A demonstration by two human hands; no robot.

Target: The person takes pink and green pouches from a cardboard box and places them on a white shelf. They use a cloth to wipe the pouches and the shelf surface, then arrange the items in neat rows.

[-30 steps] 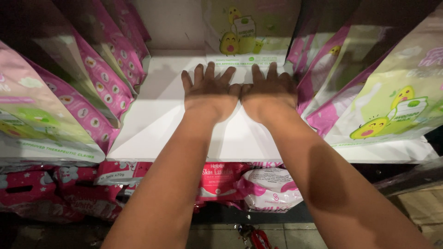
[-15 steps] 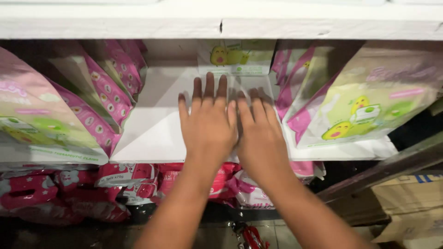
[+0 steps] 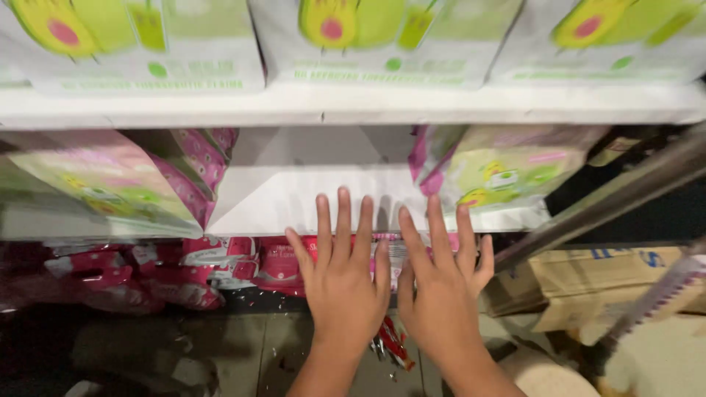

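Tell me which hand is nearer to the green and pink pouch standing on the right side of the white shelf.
The right hand: it is just below-left of the pouch. The left hand is further left, beside the right hand.

Above your hands runs a white upper shelf (image 3: 353, 110), and on it stand three green-and-white pouches (image 3: 368, 40) side by side. To the right of your hands, a green-and-pink pouch (image 3: 507, 176) leans on the lower level; to the left, further pink-sided pouches (image 3: 110, 180) lean the same way. Below those, left of your hands, you have a heap of pink packs (image 3: 110, 279) on the bottom level. A grey bar (image 3: 603, 198) slants away to your right, with brown cartons (image 3: 588, 283) beneath it. Under your hands, on the floor (image 3: 220, 353), lies a small red wrapper (image 3: 393, 342).
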